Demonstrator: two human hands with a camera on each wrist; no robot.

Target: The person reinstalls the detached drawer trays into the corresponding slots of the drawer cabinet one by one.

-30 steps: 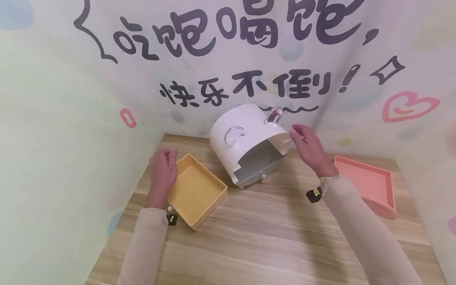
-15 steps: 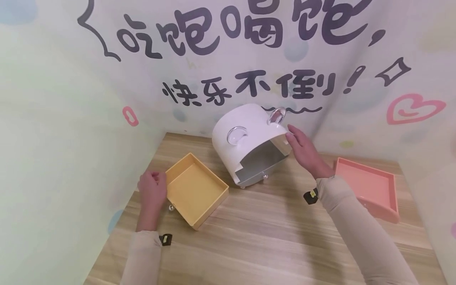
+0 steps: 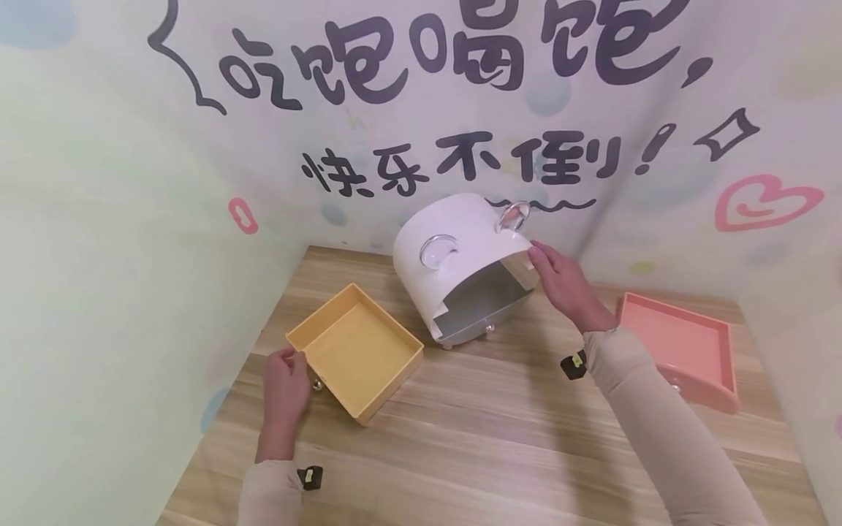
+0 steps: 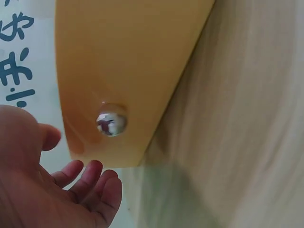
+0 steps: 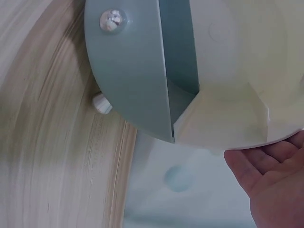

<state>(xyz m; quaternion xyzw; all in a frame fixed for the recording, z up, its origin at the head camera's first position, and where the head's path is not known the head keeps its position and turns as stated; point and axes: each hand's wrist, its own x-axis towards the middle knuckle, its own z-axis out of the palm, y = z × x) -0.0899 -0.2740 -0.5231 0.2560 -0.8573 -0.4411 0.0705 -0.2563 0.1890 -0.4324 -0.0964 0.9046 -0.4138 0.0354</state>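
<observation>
A white rounded cabinet (image 3: 447,226) with two clear ear-shaped pieces on top stands near the back wall. Its upper space is bare, and a grey drawer (image 5: 128,71) with a round knob fills the bottom. My right hand (image 3: 569,288) rests its fingers against the cabinet's right outer side; the right wrist view shows fingertips right at the rim. Left of the cabinet, a yellow drawer (image 3: 362,351) lies turned at an angle on the table. My left hand (image 3: 286,387) is at its front corner, fingers loosely bent and thumb apart, close to the shiny knob (image 4: 111,123).
A pink drawer (image 3: 684,343) lies at the right, partly behind the right sleeve. The wood-patterned table (image 3: 447,453) is bounded by a printed wall (image 3: 368,219) behind and walls on both sides.
My left hand has moved back toward me along the yellow drawer's left side to its front corner. My right hand has come onto the cabinet's right side. Cabinet and drawers stay put.
</observation>
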